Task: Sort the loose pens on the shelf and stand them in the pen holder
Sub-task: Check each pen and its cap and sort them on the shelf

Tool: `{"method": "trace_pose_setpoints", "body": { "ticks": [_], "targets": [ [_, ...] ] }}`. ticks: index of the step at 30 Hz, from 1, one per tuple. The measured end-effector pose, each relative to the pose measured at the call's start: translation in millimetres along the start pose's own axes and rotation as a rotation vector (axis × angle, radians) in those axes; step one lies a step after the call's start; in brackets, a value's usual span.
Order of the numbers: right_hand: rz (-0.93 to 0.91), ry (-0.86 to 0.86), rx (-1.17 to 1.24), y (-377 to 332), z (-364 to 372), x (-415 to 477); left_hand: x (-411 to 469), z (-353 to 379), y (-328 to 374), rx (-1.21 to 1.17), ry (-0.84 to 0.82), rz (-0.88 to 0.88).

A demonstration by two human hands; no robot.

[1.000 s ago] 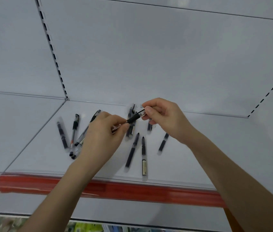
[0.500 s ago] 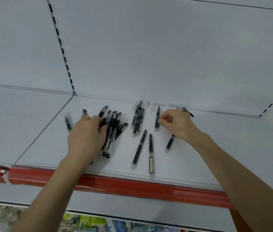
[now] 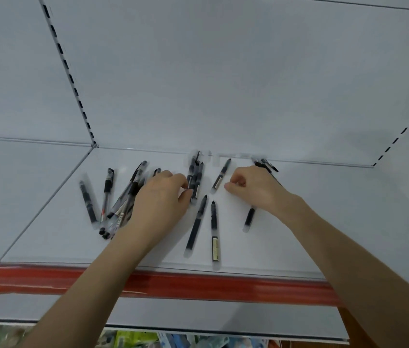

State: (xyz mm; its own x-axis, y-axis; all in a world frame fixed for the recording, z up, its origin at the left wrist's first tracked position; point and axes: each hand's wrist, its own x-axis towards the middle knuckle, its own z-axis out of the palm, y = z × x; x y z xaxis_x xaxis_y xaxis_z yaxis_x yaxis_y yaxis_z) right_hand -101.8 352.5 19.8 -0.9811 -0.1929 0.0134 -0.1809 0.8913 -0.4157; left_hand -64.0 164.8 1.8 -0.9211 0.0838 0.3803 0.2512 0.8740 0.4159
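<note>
Several black and clear pens lie loose on the white shelf (image 3: 311,222). My left hand (image 3: 160,202) reaches over the left pile of pens (image 3: 123,204), and its thumb and fingertips pinch a pen of the middle bunch (image 3: 194,182). My right hand (image 3: 253,189) rests on the shelf with curled fingers beside a single pen (image 3: 221,175). Black pens (image 3: 267,165) stick out behind its knuckles; whether it holds them is hidden. Two pens (image 3: 204,227) lie between my arms, and another pen (image 3: 249,218) lies under my right wrist. No pen holder is in view.
The shelf has a red front strip (image 3: 198,285) and a white back wall with slotted uprights (image 3: 73,84). Colourful packaged goods (image 3: 133,340) show on the level below.
A second ago both hands held one pen in the air. That pen now lies in the left pile. My left hand has moved right to the middle bunch; my right hand stays on the shelf.
</note>
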Motion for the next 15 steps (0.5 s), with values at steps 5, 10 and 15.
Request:
{"method": "trace_pose_setpoints", "body": {
  "ticks": [5, 10, 15],
  "targets": [
    [0.020, -0.016, -0.033, 7, 0, 2, 17, 3, 8, -0.001, -0.084, 0.003],
    [0.102, 0.105, 0.282, 21, -2, 1, 37, 9, 24, 0.022, -0.158, 0.022],
    [0.131, 0.279, 0.822, 25, -22, -8, 66, 30, 46, 0.095, -0.232, 0.034]
  ]
}}
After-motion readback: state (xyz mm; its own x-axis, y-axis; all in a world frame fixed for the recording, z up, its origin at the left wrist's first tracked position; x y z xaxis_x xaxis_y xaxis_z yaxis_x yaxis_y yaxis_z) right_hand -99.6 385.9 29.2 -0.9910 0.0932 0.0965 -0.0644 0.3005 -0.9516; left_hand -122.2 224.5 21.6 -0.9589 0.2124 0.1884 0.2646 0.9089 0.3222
